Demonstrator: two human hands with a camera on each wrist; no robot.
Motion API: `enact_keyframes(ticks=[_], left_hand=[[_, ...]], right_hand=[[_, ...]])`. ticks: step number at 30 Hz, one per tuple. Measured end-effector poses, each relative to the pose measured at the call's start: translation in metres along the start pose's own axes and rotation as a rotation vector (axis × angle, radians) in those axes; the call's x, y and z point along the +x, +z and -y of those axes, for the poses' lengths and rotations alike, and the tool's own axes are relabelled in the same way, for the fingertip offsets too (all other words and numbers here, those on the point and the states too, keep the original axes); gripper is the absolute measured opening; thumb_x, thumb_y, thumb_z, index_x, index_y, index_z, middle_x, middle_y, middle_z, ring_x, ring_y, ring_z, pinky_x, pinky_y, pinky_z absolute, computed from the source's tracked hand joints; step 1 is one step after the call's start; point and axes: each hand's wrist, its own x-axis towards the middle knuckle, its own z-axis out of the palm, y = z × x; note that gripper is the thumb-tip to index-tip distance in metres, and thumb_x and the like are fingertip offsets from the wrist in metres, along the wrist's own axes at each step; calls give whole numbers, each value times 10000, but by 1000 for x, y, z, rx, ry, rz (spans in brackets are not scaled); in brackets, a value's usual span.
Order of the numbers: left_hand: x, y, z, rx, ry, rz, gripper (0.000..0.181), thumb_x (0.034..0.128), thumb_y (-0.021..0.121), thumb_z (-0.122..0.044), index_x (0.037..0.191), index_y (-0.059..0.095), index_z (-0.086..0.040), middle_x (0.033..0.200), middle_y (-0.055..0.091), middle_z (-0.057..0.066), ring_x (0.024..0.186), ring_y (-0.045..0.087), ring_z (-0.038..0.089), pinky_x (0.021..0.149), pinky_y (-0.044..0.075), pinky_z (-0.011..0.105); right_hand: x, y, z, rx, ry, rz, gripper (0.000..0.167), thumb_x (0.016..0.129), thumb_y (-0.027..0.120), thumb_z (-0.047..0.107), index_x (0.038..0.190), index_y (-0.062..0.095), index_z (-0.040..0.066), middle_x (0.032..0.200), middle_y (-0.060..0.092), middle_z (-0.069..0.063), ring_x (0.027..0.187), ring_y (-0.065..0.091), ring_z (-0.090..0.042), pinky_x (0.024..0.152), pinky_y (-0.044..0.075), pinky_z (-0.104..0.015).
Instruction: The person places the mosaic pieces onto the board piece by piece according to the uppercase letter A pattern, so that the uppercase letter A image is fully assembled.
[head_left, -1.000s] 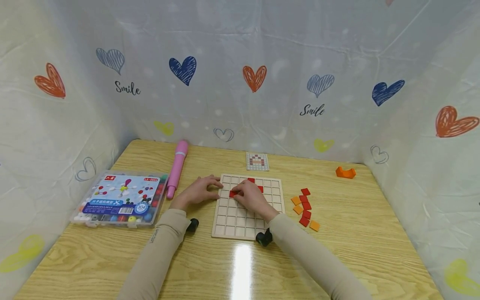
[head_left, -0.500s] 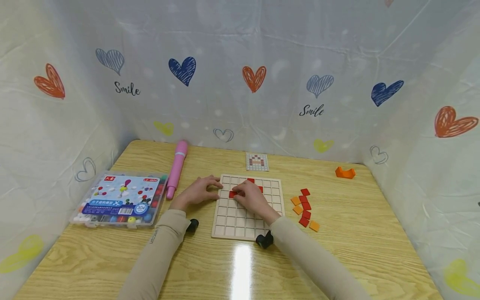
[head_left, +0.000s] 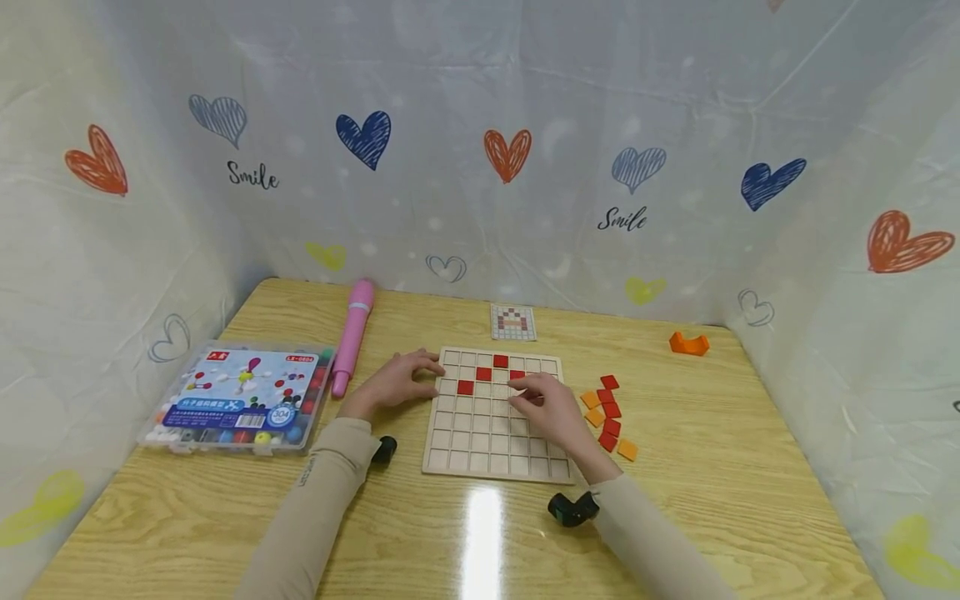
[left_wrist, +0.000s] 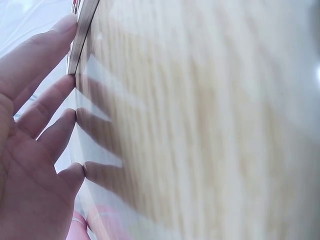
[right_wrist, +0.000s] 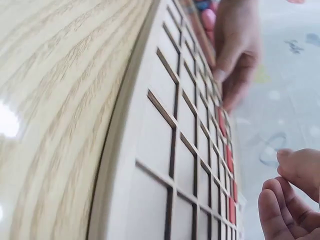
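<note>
A pale wooden grid board (head_left: 480, 462) lies on the table, with several red square tiles (head_left: 465, 387) set in its upper cells. At the board's upper left edge rests my left hand (head_left: 397, 382), its fingers spread. In the left wrist view the thumb (left_wrist: 65, 25) touches the board's side, while other fingertips meet the tabletop. Over the right half of the board hovers my right hand (head_left: 553, 410), fingers loosely bent and nothing between them. The right wrist view shows the same hand (right_wrist: 295, 200) above the grid, thumb and fingers apart from the tiles.
Loose red (head_left: 612, 409) and orange tiles (head_left: 627, 450) lie right of the board. A small pattern card (head_left: 513, 322) sits behind it. To the left are a pink cylinder (head_left: 352, 337) and a clear parts box (head_left: 240, 400). An orange bracket-shaped piece (head_left: 688, 343) stands far right.
My right hand has let go of the red tile in the left part of the board and moved right, uncovering several red tiles. My left hand has stayed at the board's edge.
</note>
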Motion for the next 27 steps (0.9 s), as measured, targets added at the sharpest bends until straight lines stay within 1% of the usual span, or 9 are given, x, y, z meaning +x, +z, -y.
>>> enact_keyframes(ticks=[5,8,12,14,18,21,23,27], left_hand=[[0,0,0,-7,0,-2,351,900,709,-153,1228,660,-40,1494,422,179,1462,185,385,1176,-25,594],[0,1,0,-3,3,-8,352,901,708,-155,1229,660,-40,1492,425,177,1461,190,380,1176,-24,593],[1,2,2,-4,2,-17,366,898,713,-161,1241,653,-47,1492,429,167,1461,207,363,1180,-25,582],[1,3,3,-13,-1,-22,373,898,716,-164,1247,650,-53,1494,430,158,1462,211,350,1183,-31,572],[1,3,5,-31,-3,-36,370,901,714,-161,1249,646,-56,1492,435,153,1462,216,344,1185,-34,567],[0,3,4,-34,-1,-41,370,903,710,-157,1252,644,-51,1491,436,153,1462,214,347,1185,-34,569],[-1,3,4,-33,4,-43,376,901,711,-157,1253,642,-44,1491,435,154,1462,210,354,1183,-37,572],[1,4,6,-32,11,-43,375,899,713,-159,1247,643,-37,1491,432,162,1462,197,367,1178,-47,580]], right_hand=[[-19,-24,-12,73,76,-69,311,913,705,170,1205,695,66,1138,644,-75,953,641,-190,862,567,-352],[-30,-38,-17,91,113,-112,331,918,701,185,1225,682,60,1144,643,-84,976,641,-205,871,562,-332],[-43,-52,-24,126,166,-147,359,940,675,231,1252,660,55,1142,643,-104,1000,626,-219,858,542,-246],[-49,-59,-26,151,192,-164,374,944,668,252,1262,653,55,1145,640,-98,1004,617,-206,847,524,-189],[-57,-67,-35,182,245,-189,425,950,654,305,1295,630,58,1211,623,-106,1041,584,-190,831,490,-123],[-62,-73,-42,169,290,-211,448,950,650,329,1312,618,68,1263,615,-103,1072,572,-195,827,476,-106],[-66,-77,-46,149,314,-224,442,955,644,326,1316,615,73,1268,617,-100,1074,572,-189,826,466,-95],[-74,-84,-56,99,338,-228,451,959,633,345,1317,613,73,1258,621,-104,1062,579,-161,815,466,-81]])
